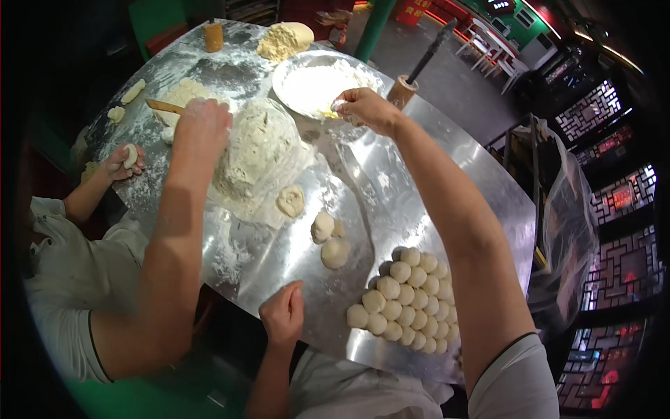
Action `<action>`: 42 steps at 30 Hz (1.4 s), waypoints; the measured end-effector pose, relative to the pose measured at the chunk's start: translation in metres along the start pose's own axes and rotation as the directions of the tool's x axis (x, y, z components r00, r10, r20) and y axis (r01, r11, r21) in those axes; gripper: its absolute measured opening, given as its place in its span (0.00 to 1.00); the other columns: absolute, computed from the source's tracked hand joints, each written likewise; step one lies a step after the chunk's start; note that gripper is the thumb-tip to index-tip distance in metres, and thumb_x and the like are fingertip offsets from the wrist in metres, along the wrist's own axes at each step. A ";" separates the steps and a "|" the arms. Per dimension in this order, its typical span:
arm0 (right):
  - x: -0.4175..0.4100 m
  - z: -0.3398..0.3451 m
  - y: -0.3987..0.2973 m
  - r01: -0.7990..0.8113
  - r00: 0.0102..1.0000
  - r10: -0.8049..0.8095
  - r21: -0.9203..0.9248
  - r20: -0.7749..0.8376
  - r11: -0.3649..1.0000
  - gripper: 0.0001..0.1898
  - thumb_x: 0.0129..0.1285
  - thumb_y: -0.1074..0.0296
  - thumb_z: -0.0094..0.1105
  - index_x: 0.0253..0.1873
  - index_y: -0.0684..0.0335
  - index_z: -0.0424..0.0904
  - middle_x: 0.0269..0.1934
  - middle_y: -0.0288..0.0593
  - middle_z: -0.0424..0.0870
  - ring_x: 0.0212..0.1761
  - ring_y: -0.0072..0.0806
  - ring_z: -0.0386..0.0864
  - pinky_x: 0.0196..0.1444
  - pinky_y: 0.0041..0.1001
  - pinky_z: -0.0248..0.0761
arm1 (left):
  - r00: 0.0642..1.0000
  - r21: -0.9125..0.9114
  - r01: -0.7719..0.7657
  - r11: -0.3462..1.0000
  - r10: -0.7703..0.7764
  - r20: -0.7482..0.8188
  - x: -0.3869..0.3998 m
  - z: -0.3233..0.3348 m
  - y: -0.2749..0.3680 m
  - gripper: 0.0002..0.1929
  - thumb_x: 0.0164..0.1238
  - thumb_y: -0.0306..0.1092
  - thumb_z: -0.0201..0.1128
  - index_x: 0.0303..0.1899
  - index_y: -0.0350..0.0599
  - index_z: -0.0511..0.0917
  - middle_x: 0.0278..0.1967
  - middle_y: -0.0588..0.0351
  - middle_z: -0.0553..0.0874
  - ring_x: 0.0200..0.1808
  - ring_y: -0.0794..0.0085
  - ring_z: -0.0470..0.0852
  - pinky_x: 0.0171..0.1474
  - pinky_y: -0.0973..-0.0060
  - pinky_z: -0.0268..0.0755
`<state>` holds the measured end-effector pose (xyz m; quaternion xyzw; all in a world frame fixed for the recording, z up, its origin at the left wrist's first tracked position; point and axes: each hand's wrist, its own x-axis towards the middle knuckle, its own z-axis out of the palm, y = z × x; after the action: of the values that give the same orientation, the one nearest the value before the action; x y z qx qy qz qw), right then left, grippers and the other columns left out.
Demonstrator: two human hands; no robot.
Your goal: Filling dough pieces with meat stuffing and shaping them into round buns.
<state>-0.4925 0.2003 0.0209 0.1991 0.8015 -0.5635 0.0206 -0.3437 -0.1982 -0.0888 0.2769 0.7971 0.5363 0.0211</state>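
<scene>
My right hand hangs over the near rim of a metal bowl of white flour, its curled fingers closed on a little white flour. My left hand rests as a loose fist at the table's near edge, and nothing shows in it. Between my hands lie a coiled dough piece and several dough lumps. Rows of round dough balls sit close together at the near right, below my right forearm. A large mound of dough stands left of the bowl.
At the left, a co-worker's hand is by a wooden handle over floury dough; their other hand holds a dough piece. Wooden rolling pins stand on the metal table. Yellowish dough lies beyond. A plastic-covered rack is right.
</scene>
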 end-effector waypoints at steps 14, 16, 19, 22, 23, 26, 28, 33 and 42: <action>-0.379 -0.027 0.027 -0.132 0.845 0.041 -0.135 -0.533 0.982 0.08 0.61 0.72 0.64 0.42 0.68 0.84 0.26 0.43 0.79 0.26 0.28 0.78 0.30 0.27 0.73 | 0.991 -0.041 0.112 0.993 -0.109 0.077 0.002 0.005 -0.005 0.11 0.77 0.33 0.58 0.45 0.38 0.86 0.36 0.47 0.89 0.34 0.63 0.86 0.41 0.68 0.76; -0.411 -0.036 0.050 -0.180 0.757 0.012 -0.191 -0.653 0.965 0.08 0.60 0.73 0.65 0.42 0.69 0.84 0.29 0.45 0.82 0.27 0.30 0.80 0.30 0.25 0.73 | 0.994 -0.013 0.098 0.995 -0.098 0.057 0.001 0.006 -0.005 0.11 0.77 0.34 0.57 0.45 0.39 0.86 0.37 0.47 0.89 0.35 0.61 0.87 0.42 0.68 0.76; -0.451 -0.016 0.091 -0.243 0.961 0.095 -0.628 -0.260 0.739 0.08 0.59 0.74 0.63 0.43 0.68 0.84 0.36 0.50 0.88 0.36 0.33 0.84 0.39 0.32 0.78 | 0.995 0.064 0.053 0.997 -0.058 0.078 0.001 0.009 -0.005 0.12 0.78 0.35 0.57 0.46 0.39 0.86 0.37 0.47 0.90 0.36 0.59 0.87 0.43 0.67 0.76; -0.448 0.021 0.057 -0.244 0.959 0.202 -0.218 -0.198 0.945 0.08 0.60 0.74 0.64 0.43 0.68 0.83 0.33 0.50 0.84 0.36 0.32 0.82 0.44 0.34 0.78 | 1.000 0.087 0.003 0.996 -0.006 0.030 0.001 0.009 0.000 0.12 0.78 0.36 0.57 0.46 0.39 0.86 0.37 0.47 0.89 0.36 0.57 0.87 0.43 0.68 0.76; -0.447 0.018 0.061 -0.091 0.880 0.042 -0.081 -0.473 0.993 0.07 0.60 0.74 0.64 0.43 0.68 0.83 0.32 0.49 0.83 0.35 0.31 0.81 0.43 0.34 0.78 | 1.000 0.097 -0.003 0.995 0.000 0.031 0.002 0.007 -0.004 0.12 0.78 0.36 0.57 0.46 0.39 0.86 0.37 0.47 0.89 0.36 0.57 0.87 0.43 0.68 0.76; -0.463 -0.008 0.089 -0.086 0.691 -0.171 -0.315 -0.702 0.945 0.06 0.61 0.75 0.63 0.41 0.67 0.83 0.32 0.46 0.81 0.29 0.29 0.79 0.39 0.33 0.77 | 0.998 0.063 0.022 0.998 -0.025 0.058 0.005 0.005 -0.009 0.12 0.78 0.35 0.57 0.45 0.39 0.86 0.35 0.47 0.89 0.36 0.62 0.87 0.42 0.68 0.76; -0.481 -0.003 0.114 -0.217 0.938 0.045 -0.482 -0.342 0.849 0.05 0.61 0.76 0.62 0.41 0.67 0.83 0.32 0.47 0.82 0.29 0.32 0.80 0.43 0.34 0.78 | 0.969 0.012 0.192 0.981 -0.192 0.154 0.008 -0.001 -0.008 0.13 0.78 0.35 0.56 0.46 0.37 0.86 0.34 0.49 0.90 0.35 0.67 0.87 0.41 0.70 0.76; -0.469 0.044 0.133 0.037 0.868 -0.263 -0.473 -0.422 0.880 0.09 0.63 0.79 0.59 0.48 0.67 0.80 0.41 0.50 0.84 0.38 0.35 0.83 0.40 0.33 0.79 | 0.993 -0.144 0.088 0.986 -0.074 0.096 0.002 0.020 0.017 0.13 0.77 0.33 0.56 0.53 0.37 0.83 0.43 0.48 0.89 0.45 0.68 0.87 0.47 0.72 0.76; -0.481 0.059 0.101 0.049 0.632 -0.317 -0.372 -0.707 0.927 0.21 0.69 0.79 0.58 0.66 0.64 0.75 0.63 0.55 0.77 0.56 0.47 0.81 0.60 0.40 0.76 | 0.751 -0.076 -0.571 0.818 0.557 0.354 0.018 0.096 0.141 0.25 0.76 0.35 0.57 0.70 0.39 0.71 0.70 0.44 0.75 0.74 0.53 0.69 0.75 0.53 0.57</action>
<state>-0.0273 0.0330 0.0330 0.3258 0.8322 -0.2913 -0.3412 -0.2683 -0.0712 -0.0028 0.5978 0.6683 0.4427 -0.0011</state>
